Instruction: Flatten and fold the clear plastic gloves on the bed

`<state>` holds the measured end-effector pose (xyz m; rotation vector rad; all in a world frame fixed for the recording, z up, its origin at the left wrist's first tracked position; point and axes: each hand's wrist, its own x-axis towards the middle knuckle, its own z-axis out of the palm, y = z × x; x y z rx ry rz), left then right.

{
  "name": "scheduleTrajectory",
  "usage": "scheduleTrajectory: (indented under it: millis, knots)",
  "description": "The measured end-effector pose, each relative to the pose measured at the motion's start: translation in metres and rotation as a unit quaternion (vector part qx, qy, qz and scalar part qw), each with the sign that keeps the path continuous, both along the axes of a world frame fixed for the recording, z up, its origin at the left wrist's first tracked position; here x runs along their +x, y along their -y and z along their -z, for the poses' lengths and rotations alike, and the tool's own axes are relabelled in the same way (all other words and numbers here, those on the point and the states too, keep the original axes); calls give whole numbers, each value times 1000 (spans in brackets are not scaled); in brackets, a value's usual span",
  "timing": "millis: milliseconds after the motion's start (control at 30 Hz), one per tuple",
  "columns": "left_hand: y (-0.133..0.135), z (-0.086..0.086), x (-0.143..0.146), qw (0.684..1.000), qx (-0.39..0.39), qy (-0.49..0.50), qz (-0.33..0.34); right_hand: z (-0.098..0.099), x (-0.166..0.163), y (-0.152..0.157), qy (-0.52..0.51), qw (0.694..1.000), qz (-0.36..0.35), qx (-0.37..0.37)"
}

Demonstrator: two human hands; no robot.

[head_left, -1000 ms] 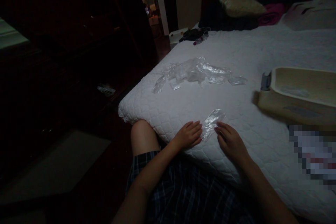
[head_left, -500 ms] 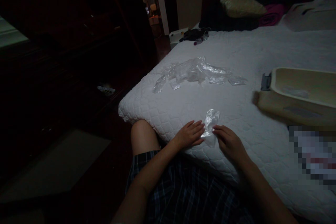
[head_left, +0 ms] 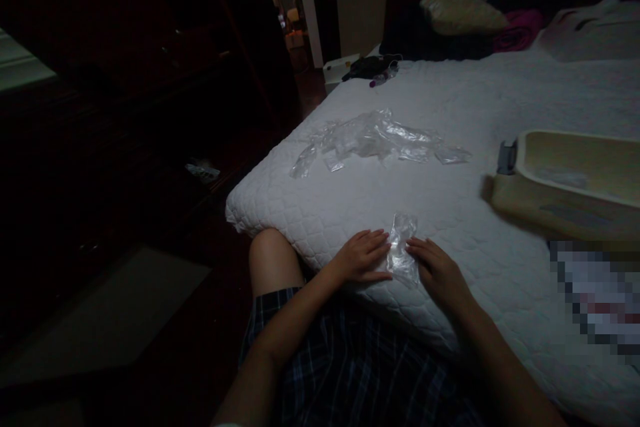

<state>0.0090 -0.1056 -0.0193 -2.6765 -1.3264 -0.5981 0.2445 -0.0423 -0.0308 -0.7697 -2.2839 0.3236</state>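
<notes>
Clear bag (head_left: pixel 401 260) partly behind fingers (head_left: pixel 424 251), bin (head_left: pixel 523 201) cropped at right, item (head_left: pixel 597 293) pixelated

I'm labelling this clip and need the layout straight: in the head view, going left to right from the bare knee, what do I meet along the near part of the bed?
Bare knee, left hand, clear plastic bag, right hand, beige bin.

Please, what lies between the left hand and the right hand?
In the head view, a piece of clear plastic lies between the left hand and the right hand, on white bedding.
</notes>
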Motion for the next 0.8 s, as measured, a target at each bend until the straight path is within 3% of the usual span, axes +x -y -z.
scheduleTrajectory:
  millis: [167, 333, 600, 800]
  knots:
    - [-13, -6, 2, 999, -17, 24, 22, 0, 1, -1, -16, 999, 9, -34]
    - [-26, 2, 11, 1000, -16, 25, 10, -3, 2, 1, -33, 999, 10, -35]
    - [-23, 7, 14, 997, 17, 75, -27, -2, 2, 3, -46, 997, 31, -50]
    - [-23, 1, 16, 992, -33, 119, -39, -2, 3, 0, -42, 993, 45, -97]
